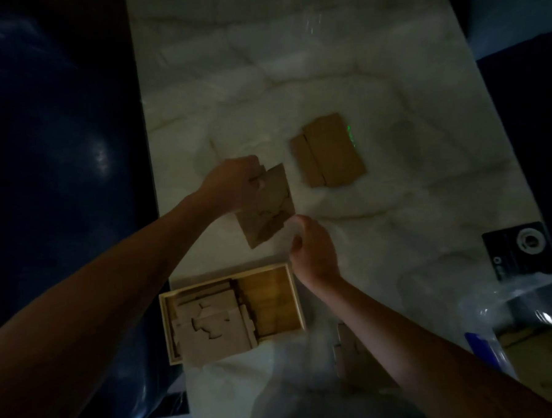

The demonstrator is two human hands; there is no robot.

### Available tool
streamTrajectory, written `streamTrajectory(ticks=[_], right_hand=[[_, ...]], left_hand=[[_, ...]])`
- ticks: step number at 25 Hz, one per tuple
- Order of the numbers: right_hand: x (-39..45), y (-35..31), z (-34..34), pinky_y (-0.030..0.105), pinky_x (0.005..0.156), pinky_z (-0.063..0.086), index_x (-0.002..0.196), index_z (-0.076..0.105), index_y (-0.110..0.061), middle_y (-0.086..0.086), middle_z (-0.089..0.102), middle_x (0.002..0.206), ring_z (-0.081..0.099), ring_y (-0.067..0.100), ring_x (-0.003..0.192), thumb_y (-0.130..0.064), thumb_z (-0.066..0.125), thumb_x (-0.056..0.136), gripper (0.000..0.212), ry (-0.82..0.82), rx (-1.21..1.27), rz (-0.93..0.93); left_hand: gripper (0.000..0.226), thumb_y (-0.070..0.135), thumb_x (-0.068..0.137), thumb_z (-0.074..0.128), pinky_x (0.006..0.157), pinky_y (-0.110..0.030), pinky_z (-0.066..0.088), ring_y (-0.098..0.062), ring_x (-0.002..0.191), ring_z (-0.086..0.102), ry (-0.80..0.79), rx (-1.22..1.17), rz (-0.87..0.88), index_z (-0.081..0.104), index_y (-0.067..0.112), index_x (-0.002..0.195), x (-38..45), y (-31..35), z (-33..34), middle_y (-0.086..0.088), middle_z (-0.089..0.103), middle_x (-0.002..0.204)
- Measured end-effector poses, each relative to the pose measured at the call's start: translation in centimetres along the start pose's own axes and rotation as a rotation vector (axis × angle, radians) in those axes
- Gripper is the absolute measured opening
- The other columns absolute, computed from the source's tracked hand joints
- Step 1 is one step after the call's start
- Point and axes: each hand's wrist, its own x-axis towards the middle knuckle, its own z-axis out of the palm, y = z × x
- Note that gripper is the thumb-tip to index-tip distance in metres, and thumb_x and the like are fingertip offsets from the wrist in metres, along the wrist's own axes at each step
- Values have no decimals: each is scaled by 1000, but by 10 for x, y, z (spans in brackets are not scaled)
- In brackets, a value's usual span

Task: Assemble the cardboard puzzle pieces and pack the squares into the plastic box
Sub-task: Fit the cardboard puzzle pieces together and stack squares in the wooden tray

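Note:
In dim light, my left hand (235, 182) grips the upper left corner of a cardboard puzzle square (268, 206) lying on the marble table (396, 202). The square shows interlocking jigsaw seams. My right hand (312, 248) is curled just below its lower right corner, fingertips near the edge; whether it touches the cardboard I cannot tell. A second stack of cardboard squares (327, 150) lies farther back to the right. A wooden box (292, 299) near the front edge holds several loose cardboard pieces (210, 327) in its left half.
A clear plastic box (529, 317) with plastic wrap sits at the front right, a black card (520, 250) behind it. More cardboard pieces (349, 355) lie near my right forearm. Dark blue seating borders the table's left edge.

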Motion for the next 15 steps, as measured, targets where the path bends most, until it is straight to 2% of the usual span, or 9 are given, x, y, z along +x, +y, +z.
streamTrajectory(ticks=[2,4,7,9,11,13,15], right_hand=[[3,-4,-8,22,86,41,132,55,-16,6,62,130,57,24,120,-12,47,97,36,38,172,211],[3,-3,-15,26,88,46,128,57,-15,8,64,127,60,26,117,-19,52,97,32,36,277,330],[-5,4,-22,37,91,53,131,55,-17,8,65,124,64,27,110,-26,59,95,38,-38,471,455],[-15,11,-28,37,79,57,129,57,-19,9,69,112,68,26,98,-19,55,96,34,-104,651,532],[-26,18,-35,34,67,56,118,62,-17,10,72,98,71,23,84,-13,53,97,24,-155,780,589],[-36,24,-41,36,63,56,107,65,-15,14,72,97,72,26,83,-15,55,97,14,-190,850,636],[-45,29,-44,37,64,55,105,64,-13,15,70,99,71,29,87,-16,54,97,13,-220,885,652]], left_hand=[[24,25,95,55,71,-36,50,-24,81,56,35,-7,-13,59,10,113,-12,10,-4,-13,66,104],[21,24,95,55,72,-36,50,-27,84,59,57,-23,-15,59,10,111,-25,17,-6,-12,66,103],[19,21,94,57,75,-34,48,-26,89,59,64,-91,-32,61,9,108,-42,24,-3,-9,63,101],[19,21,94,58,73,-30,44,-22,89,56,70,-140,-52,61,9,108,-53,31,2,-4,59,98],[16,21,94,59,67,-28,42,-19,86,54,72,-201,-65,61,10,105,-66,39,9,0,55,94],[9,19,92,61,66,-31,48,-23,85,58,59,-317,-77,60,11,97,-78,46,17,-3,58,90],[10,16,91,62,76,-39,52,-29,87,62,50,-403,-96,58,7,92,-90,53,24,-14,62,91]])
